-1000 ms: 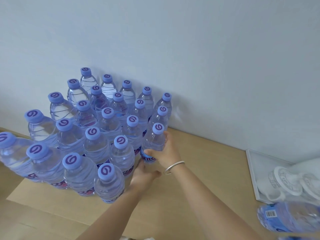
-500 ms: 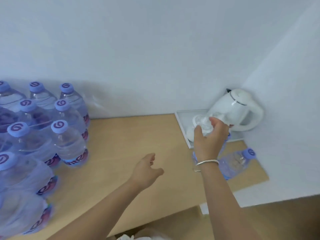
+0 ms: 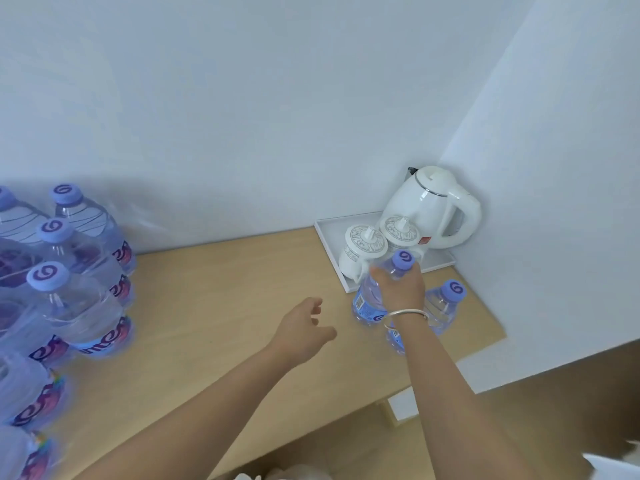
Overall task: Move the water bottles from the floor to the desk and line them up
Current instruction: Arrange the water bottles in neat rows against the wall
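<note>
Right hand curled round the shoulder of a water bottle, just under its purple cap; bottle upright, near the tabletop's right end, directly in front of the white tray. Cannot tell whether its base is down yet. A second bottle stands just beside it toward the right edge; a third is partly hidden behind the wrist.

Left hand hovers over mid-tabletop, fingers loosely spread, holding nothing.

Block of bottles packed at the left end.

Handling, judged: full, so moderately heavy; thin clear wall gives under squeeze, likely slick. The stiffer shoulder or neck is the safer hold. Tall and narrow, so tippy if it lands off-square. Lidded cups and kettle on tray close behind: mind the knuckles.
</note>
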